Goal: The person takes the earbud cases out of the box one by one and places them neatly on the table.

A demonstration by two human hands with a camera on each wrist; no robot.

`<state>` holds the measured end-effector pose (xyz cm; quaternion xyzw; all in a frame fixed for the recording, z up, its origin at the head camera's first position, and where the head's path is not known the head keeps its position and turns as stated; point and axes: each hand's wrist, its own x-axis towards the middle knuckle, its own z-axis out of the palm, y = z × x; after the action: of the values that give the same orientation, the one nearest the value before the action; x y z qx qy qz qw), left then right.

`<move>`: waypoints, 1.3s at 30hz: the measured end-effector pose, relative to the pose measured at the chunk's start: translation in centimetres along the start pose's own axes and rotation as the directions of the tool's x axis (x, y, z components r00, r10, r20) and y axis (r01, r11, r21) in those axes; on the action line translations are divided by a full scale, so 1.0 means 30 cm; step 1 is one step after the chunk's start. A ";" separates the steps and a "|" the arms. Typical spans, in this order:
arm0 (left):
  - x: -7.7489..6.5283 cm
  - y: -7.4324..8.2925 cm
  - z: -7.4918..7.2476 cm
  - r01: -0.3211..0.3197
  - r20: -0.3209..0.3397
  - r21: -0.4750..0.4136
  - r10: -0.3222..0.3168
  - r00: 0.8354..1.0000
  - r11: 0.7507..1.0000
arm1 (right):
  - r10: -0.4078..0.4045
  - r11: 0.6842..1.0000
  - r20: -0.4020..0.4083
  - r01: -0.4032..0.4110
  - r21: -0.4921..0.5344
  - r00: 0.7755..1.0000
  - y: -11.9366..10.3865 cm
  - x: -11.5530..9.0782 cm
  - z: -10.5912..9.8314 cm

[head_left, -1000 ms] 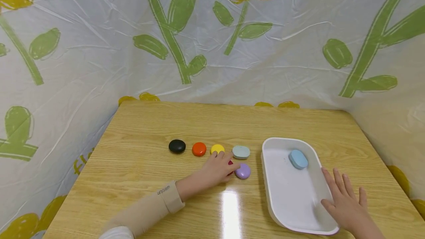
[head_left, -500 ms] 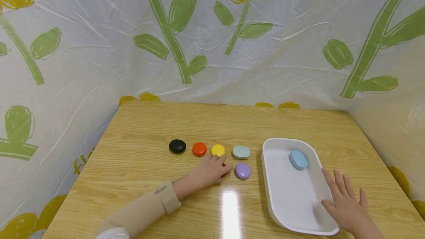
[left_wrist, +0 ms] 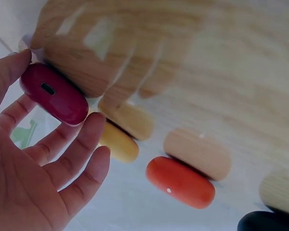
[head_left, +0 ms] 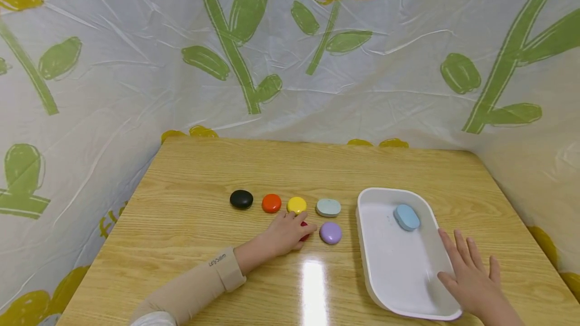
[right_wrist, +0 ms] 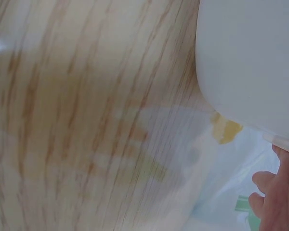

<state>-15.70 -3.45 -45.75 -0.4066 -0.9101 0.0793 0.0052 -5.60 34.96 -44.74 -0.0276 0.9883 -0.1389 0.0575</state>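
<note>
A glossy dark red rounded case (left_wrist: 58, 94) with a small dark slot in its edge is held by my left hand (head_left: 283, 233), thumb at one end and fingertips at the other, on or close over the table. Just beyond these fingers is a yellow rounded piece (head_left: 296, 205); a purple one (head_left: 331, 233) lies right of the hand. My right hand (head_left: 473, 280) lies with fingers spread along the right rim of a white tray (head_left: 369, 265). Inside the tray, near its far end, rests a light blue oval piece (head_left: 407, 217).
A black piece (head_left: 241, 199), an orange-red one (head_left: 272, 203) and a pale grey-green one (head_left: 328, 208) stand in a row with the yellow one on the wooden table (head_left: 204, 165). A flowered cloth (head_left: 340, 104) hangs behind the table and at both sides.
My left hand has drawn back to the left with the dark red case, away from the purple piece, and then stayed about there. The right hand and the tray have not moved.
</note>
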 end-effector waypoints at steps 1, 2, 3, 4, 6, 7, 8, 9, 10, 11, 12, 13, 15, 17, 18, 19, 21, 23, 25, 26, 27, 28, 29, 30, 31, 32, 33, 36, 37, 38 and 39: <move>0.000 0.000 -0.005 0.006 0.012 -0.015 -0.006 1.000 1.000 | 0.000 1.000 0.001 0.000 0.002 1.000 0.001 0.001 0.000; 0.001 0.000 -0.010 0.010 0.019 -0.028 -0.010 1.000 1.000 | 0.001 1.000 0.003 -0.001 0.004 1.000 0.001 0.001 0.000; 0.002 -0.001 -0.015 0.013 0.023 -0.039 -0.013 1.000 0.999 | 0.001 1.000 0.002 -0.001 0.006 1.000 0.001 0.000 0.001; 0.005 -0.001 -0.022 0.017 0.016 -0.051 -0.016 1.000 0.999 | 0.001 1.000 0.000 -0.001 0.006 1.000 0.002 0.000 0.003; 0.017 -0.001 -0.040 0.018 -0.011 -0.065 -0.019 1.000 0.998 | 0.001 1.000 0.000 -0.001 0.006 1.000 0.006 0.000 0.005; 0.025 0.000 -0.052 0.015 -0.030 -0.067 -0.017 0.999 0.998 | 0.002 1.000 0.004 -0.002 0.007 1.000 0.007 0.000 0.006; 0.035 0.002 -0.066 0.007 -0.050 -0.059 -0.010 0.999 0.998 | 0.004 1.000 0.005 -0.004 0.007 1.000 0.008 -0.001 0.007; 0.048 0.007 -0.082 0.000 -0.067 -0.060 -0.004 0.998 0.998 | 0.005 1.000 0.007 -0.005 0.008 1.000 0.009 -0.001 0.007; 0.063 0.014 -0.101 -0.008 -0.079 -0.060 0.003 0.997 0.998 | 0.006 1.000 0.009 -0.006 0.007 1.000 0.010 0.000 0.007; 0.080 0.023 -0.119 -0.020 -0.083 -0.048 0.016 0.996 0.999 | 0.006 1.000 0.010 -0.006 0.006 1.000 0.012 0.001 0.006; 0.097 0.033 -0.137 -0.033 -0.084 -0.046 0.029 0.996 0.998 | 0.006 1.000 0.010 -0.006 0.006 1.000 0.012 0.002 0.006; 0.118 0.046 -0.155 -0.048 -0.086 -0.052 0.043 0.995 0.998 | 0.005 1.000 0.011 -0.005 0.007 1.000 0.011 0.002 0.006; 0.162 0.075 -0.186 -0.074 -0.079 -0.053 0.069 0.994 0.996 | 0.004 1.000 0.008 -0.004 0.007 1.000 0.010 0.001 0.007; 0.209 0.105 -0.206 -0.103 -0.085 -0.032 0.100 0.991 0.994 | 0.004 1.000 0.006 -0.004 0.008 1.000 0.009 0.000 0.007; 0.232 0.121 -0.213 -0.116 -0.091 -0.030 0.113 0.989 0.993 | 0.005 1.000 0.007 -0.005 0.010 1.000 0.007 -0.001 0.008; 0.256 0.136 -0.219 -0.126 -0.100 -0.021 0.123 0.987 0.992 | 0.005 1.000 0.006 -0.005 0.010 1.000 0.007 -0.001 0.006; 0.299 0.168 -0.228 -0.142 -0.113 0.005 0.142 0.983 0.990 | 0.005 1.000 0.004 -0.005 0.005 1.000 0.006 -0.001 0.005; 0.339 0.200 -0.236 -0.149 -0.127 0.010 0.149 0.981 0.989 | -0.001 1.000 -0.008 0.001 -0.003 1.000 0.007 -0.001 0.005; 0.376 0.230 -0.238 -0.149 -0.131 0.018 0.150 0.980 0.989 | -0.006 1.000 -0.017 0.006 -0.011 1.000 0.008 -0.001 0.005; 0.394 0.244 -0.240 -0.151 -0.125 0.025 0.153 0.980 0.988 | -0.009 1.000 -0.021 0.008 -0.013 1.000 0.006 -0.001 0.006; 0.411 0.258 -0.240 -0.149 -0.113 0.029 0.152 0.982 0.988 | -0.010 1.000 -0.022 0.010 -0.016 1.000 0.007 -0.001 0.006; 0.428 0.273 -0.237 -0.147 -0.104 0.039 0.150 0.983 0.988 | -0.012 1.000 -0.024 0.012 -0.016 1.000 0.007 -0.002 0.006; 0.445 0.287 -0.230 -0.148 -0.097 0.051 0.152 0.984 0.988 | -0.012 1.000 -0.019 0.011 -0.016 1.000 0.007 -0.002 0.004; 0.462 0.302 -0.225 -0.146 -0.079 0.057 0.150 0.985 0.988 | -0.011 1.000 -0.018 0.010 -0.016 1.000 0.006 -0.002 0.004; 0.477 0.317 -0.220 -0.144 -0.060 0.060 0.148 0.987 0.988 | -0.011 1.000 -0.017 0.011 -0.017 1.000 0.007 -0.003 0.003; 0.492 0.331 -0.214 -0.143 -0.040 0.066 0.146 0.989 0.988 | -0.010 1.000 -0.015 0.010 -0.017 1.000 0.007 -0.003 0.003; 0.507 0.343 -0.205 -0.141 -0.024 0.073 0.143 0.989 0.987 | -0.010 1.000 -0.013 0.010 -0.017 1.000 0.007 -0.003 0.002; 0.544 0.375 -0.185 -0.135 0.025 0.078 0.133 0.991 0.988 | -0.009 1.000 -0.010 0.009 -0.017 1.000 0.007 -0.004 0.002; 0.553 0.382 -0.178 -0.133 0.037 0.081 0.130 0.991 0.988 | -0.009 1.000 -0.009 0.009 -0.016 1.000 0.006 -0.004 0.002; 0.562 0.389 -0.171 -0.131 0.047 0.083 0.127 0.991 0.988 | -0.008 1.000 -0.007 0.008 -0.015 1.000 0.006 -0.004 0.001; 0.569 0.394 -0.164 -0.129 0.055 0.082 0.125 0.991 0.988 | -0.008 1.000 -0.005 0.008 -0.015 1.000 0.006 -0.004 0.001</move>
<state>-18.03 17.64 -43.57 -0.4611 -0.8780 0.1284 -0.0050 -5.48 35.13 -44.82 -0.0314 0.9893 -0.1319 0.0540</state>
